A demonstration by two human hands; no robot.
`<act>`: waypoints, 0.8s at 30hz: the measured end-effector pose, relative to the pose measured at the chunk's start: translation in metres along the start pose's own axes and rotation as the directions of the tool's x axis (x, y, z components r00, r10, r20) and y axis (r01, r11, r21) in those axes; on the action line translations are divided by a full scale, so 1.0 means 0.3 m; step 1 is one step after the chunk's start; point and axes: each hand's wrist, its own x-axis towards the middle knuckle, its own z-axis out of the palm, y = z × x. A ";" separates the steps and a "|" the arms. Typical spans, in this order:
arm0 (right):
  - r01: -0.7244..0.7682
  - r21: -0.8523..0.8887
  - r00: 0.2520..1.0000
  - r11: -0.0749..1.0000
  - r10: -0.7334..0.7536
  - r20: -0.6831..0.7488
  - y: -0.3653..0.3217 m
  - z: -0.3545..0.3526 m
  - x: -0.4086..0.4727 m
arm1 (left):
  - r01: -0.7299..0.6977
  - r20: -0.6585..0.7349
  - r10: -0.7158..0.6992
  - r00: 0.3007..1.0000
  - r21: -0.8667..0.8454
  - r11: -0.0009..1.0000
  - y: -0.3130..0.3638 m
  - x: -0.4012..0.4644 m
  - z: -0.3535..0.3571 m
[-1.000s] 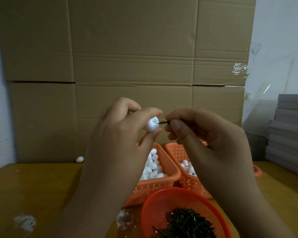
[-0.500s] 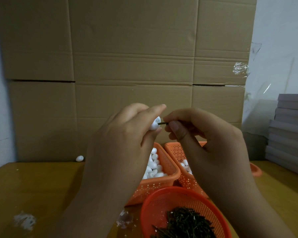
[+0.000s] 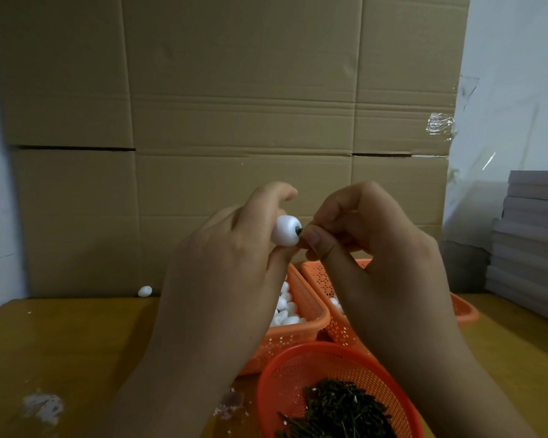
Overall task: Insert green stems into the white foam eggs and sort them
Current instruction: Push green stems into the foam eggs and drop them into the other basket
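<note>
My left hand (image 3: pixel 231 273) holds a white foam egg (image 3: pixel 284 230) between thumb and fingers, raised above the baskets. My right hand (image 3: pixel 370 257) pinches a dark green stem (image 3: pixel 299 230) whose tip sits in the egg's end; only a short stub shows. A round red basket (image 3: pixel 285 374) at the front holds a heap of green stems (image 3: pixel 336 409). Behind it stand two orange baskets: the left basket (image 3: pixel 304 330) holds several white eggs, and the right basket (image 3: pixel 323 279) is mostly hidden by my right hand.
A wall of cardboard boxes (image 3: pixel 234 121) closes off the back of the wooden table (image 3: pixel 60 343). One loose egg (image 3: pixel 145 291) lies against the boxes at left. White foam crumbs (image 3: pixel 41 406) spot the table. Stacked grey boards (image 3: pixel 532 241) stand at right.
The stem has gone deeper into the egg, with less of it showing. My left hand has turned so the egg's end faces me. Both hands stay close together.
</note>
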 end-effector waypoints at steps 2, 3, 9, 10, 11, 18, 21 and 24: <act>-0.032 0.017 0.999 0.999 0.032 0.010 -0.001 -0.005 0.004 | 0.004 -0.001 -0.004 1.000 0.005 1.000 0.001 0.002 -0.003; -0.056 0.040 0.998 0.998 0.055 0.015 -0.003 -0.009 0.007 | 0.002 -0.009 -0.001 1.000 0.014 1.000 0.001 0.002 -0.005; -0.188 0.254 0.982 0.949 0.177 0.064 -0.003 -0.023 0.023 | -0.035 -0.060 0.036 0.998 0.026 0.999 0.007 0.001 -0.013; -0.206 0.273 0.979 0.940 0.198 0.056 -0.001 -0.024 0.026 | -0.039 -0.060 0.039 0.997 0.007 0.999 0.005 0.001 -0.014; -0.223 0.292 0.975 0.930 0.218 0.052 0.001 -0.027 0.027 | -0.049 -0.057 0.049 0.997 -0.007 0.999 0.002 0.002 -0.016; -0.390 0.570 0.920 0.723 0.337 0.202 0.022 -0.044 0.030 | 0.003 0.041 0.005 0.999 -0.191 0.982 -0.008 0.003 -0.025; -0.426 0.645 0.902 0.635 0.352 0.249 0.031 -0.040 0.030 | 0.050 0.045 -0.040 0.998 -0.260 0.964 -0.014 0.006 -0.026; -0.425 0.670 0.901 0.608 0.358 0.246 0.027 -0.036 0.033 | 0.070 0.040 -0.061 0.997 -0.294 0.953 -0.023 0.012 -0.036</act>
